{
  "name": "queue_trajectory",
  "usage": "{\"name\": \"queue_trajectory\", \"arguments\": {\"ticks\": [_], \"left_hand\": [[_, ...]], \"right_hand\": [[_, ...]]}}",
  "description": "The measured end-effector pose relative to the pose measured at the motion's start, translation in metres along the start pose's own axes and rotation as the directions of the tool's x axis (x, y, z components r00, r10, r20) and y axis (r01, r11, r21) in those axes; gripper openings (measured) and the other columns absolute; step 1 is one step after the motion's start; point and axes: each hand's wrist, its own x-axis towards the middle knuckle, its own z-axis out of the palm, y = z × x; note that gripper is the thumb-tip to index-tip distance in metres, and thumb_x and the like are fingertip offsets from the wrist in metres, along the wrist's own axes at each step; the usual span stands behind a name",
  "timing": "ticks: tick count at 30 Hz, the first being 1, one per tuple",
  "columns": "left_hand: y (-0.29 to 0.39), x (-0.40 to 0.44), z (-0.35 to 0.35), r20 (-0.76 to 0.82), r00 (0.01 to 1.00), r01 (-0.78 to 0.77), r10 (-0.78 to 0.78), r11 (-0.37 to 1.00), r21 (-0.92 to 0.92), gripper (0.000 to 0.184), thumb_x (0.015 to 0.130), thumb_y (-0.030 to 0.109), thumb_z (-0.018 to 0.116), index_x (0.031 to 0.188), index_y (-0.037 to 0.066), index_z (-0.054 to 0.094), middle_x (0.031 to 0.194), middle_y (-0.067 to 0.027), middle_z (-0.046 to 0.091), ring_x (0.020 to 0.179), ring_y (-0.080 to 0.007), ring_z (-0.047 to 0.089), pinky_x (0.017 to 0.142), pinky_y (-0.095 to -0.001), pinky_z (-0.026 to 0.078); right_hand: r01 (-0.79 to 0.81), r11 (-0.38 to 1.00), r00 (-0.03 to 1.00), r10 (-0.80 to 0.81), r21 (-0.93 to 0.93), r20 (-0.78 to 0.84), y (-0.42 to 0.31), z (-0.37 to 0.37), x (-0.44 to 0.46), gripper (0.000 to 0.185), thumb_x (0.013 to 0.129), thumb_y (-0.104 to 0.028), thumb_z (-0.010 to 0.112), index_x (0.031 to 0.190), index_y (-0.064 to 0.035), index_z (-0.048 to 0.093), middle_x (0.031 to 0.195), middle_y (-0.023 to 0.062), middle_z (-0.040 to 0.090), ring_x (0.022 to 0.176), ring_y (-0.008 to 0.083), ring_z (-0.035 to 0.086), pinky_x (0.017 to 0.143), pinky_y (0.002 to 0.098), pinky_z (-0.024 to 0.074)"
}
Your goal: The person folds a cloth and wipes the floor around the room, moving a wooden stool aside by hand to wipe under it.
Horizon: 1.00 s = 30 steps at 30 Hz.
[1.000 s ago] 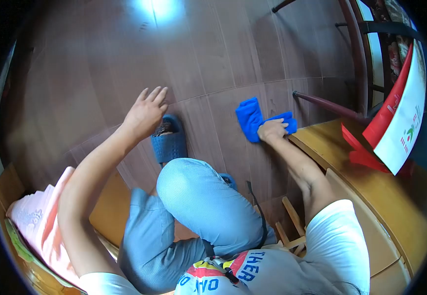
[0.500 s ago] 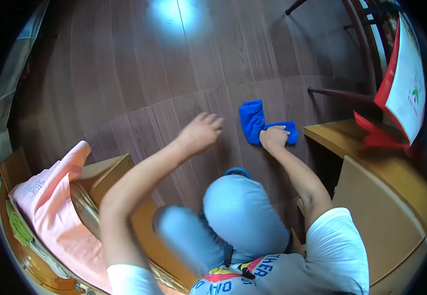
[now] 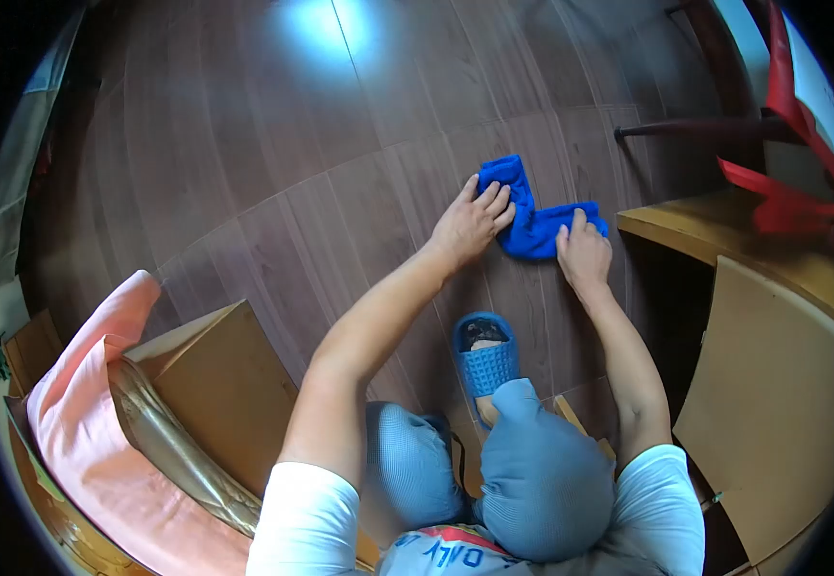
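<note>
A blue cloth (image 3: 535,238), bent into an L shape, lies on the wood-look floor. My left hand (image 3: 472,226) is at its upper left part, with the fingers curled over the edge of the fabric. At the right end of the cloth, my right hand (image 3: 585,257) has its fingers closed on the fabric. The palm sides of both hands are hidden.
My foot in a blue slipper (image 3: 486,363) is planted below the cloth. To the right stands a wooden cabinet (image 3: 714,226) with red-and-white bags (image 3: 791,192) above it. A cardboard box (image 3: 211,370) and pink fabric (image 3: 71,422) sit at left.
My left hand has moved right and up from above the floor onto the cloth. My right hand and the cloth are a little farther up and right in view. The slipper has come into sight.
</note>
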Motion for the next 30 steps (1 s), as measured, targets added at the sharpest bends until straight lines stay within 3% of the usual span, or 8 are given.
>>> {"name": "queue_trajectory", "arguments": {"ticks": [2,6,9,16,19,22,27,30], "left_hand": [[-0.005,0.002,0.005,-0.084,0.996,-0.029,0.033,0.998,0.053,0.053,0.089,0.024,0.055,0.141,0.015,0.047,0.145,-0.0084,0.047,0.137,-0.0254,0.043,0.116,-0.054,0.028],[-0.035,0.011,0.008,-0.17,0.984,-0.03,0.06,0.984,0.173,0.049,0.086,0.023,0.057,0.134,0.014,0.05,0.128,-0.0076,0.055,0.124,-0.0239,0.05,0.114,-0.0505,0.032],[-0.063,0.009,-0.017,-0.019,0.999,0.04,-0.037,0.979,0.198,0.05,0.085,0.019,0.06,0.134,0.016,0.052,0.121,-0.0029,0.057,0.115,-0.0213,0.054,0.112,-0.0488,0.035],[-0.073,-0.002,-0.048,0.264,0.947,0.136,-0.183,0.973,0.184,0.052,0.09,0.016,0.059,0.141,0.021,0.049,0.128,-0.0013,0.056,0.125,-0.0202,0.053,0.116,-0.0517,0.033],[-0.084,-0.012,-0.044,0.274,0.934,0.189,-0.23,0.968,0.167,0.054,0.091,0.02,0.059,0.143,0.021,0.047,0.126,-0.0022,0.057,0.126,-0.0207,0.052,0.116,-0.0552,0.031],[-0.086,-0.02,-0.035,0.129,0.941,0.306,-0.312,0.95,0.059,0.041,0.098,0.031,0.051,0.137,0.02,0.054,0.131,-0.0035,0.058,0.125,-0.0232,0.055,0.115,-0.0631,0.024],[-0.061,-0.021,-0.02,-0.009,0.839,0.543,-0.544,0.838,-0.046,0.075,0.09,0.067,0.049,0.144,0.015,0.048,0.141,-0.0102,0.051,0.137,-0.0304,0.043,0.112,-0.0718,0.017],[-0.061,-0.045,-0.013,-0.048,0.79,0.61,-0.611,0.792,-0.026,0.084,0.087,0.07,0.05,0.15,0.015,0.041,0.147,-0.0129,0.046,0.143,-0.0312,0.035,0.114,-0.0692,0.016]], "right_hand": [[0.071,0.996,0.989,-0.064,0.051,-0.136,0.031,0.025,-0.023,0.039,0.087,-0.018,0.063,0.121,-0.0006,0.057,0.116,0.0174,0.065,0.098,0.0324,0.064,0.088,0.0465,0.0481],[0.168,0.986,0.937,-0.167,-0.024,-0.307,0.046,0.052,-0.044,0.044,0.083,-0.015,0.064,0.125,-0.0024,0.058,0.118,0.0171,0.061,0.104,0.0329,0.059,0.088,0.0464,0.0475],[0.094,0.995,0.941,-0.077,0.035,-0.328,0.026,0.056,-0.053,0.049,0.081,-0.015,0.065,0.128,-0.004,0.058,0.115,0.0179,0.059,0.104,0.0342,0.058,0.088,0.0472,0.0471],[0.128,0.989,0.968,-0.108,0.077,-0.225,-0.014,0.044,-0.061,0.062,0.077,-0.015,0.071,0.134,-0.0018,0.054,0.105,0.0171,0.054,0.1,0.0344,0.055,0.085,0.0465,0.0472],[0.211,0.975,0.968,-0.199,0.066,-0.15,-0.024,0.037,-0.064,0.063,0.076,-0.014,0.073,0.134,0.0011,0.053,0.105,0.0166,0.054,0.099,0.0336,0.055,0.085,0.0451,0.0473],[0.276,0.958,0.957,-0.266,0.082,-0.112,-0.037,0.034,-0.068,0.062,0.076,-0.013,0.073,0.131,0.0067,0.052,0.104,0.0171,0.055,0.098,0.0338,0.056,0.085,0.0435,0.0477],[0.429,0.877,0.903,-0.413,0.215,-0.116,-0.08,0.039,-0.082,0.056,0.079,-0.014,0.07,0.126,0.0108,0.053,0.1,0.0198,0.057,0.094,0.0357,0.059,0.082,0.0444,0.0499],[0.465,0.845,0.885,-0.455,0.264,-0.1,-0.117,0.042,-0.092,0.053,0.08,-0.014,0.068,0.125,0.0115,0.054,0.1,0.0205,0.057,0.091,0.0356,0.06,0.078,0.0443,0.0517]]}}
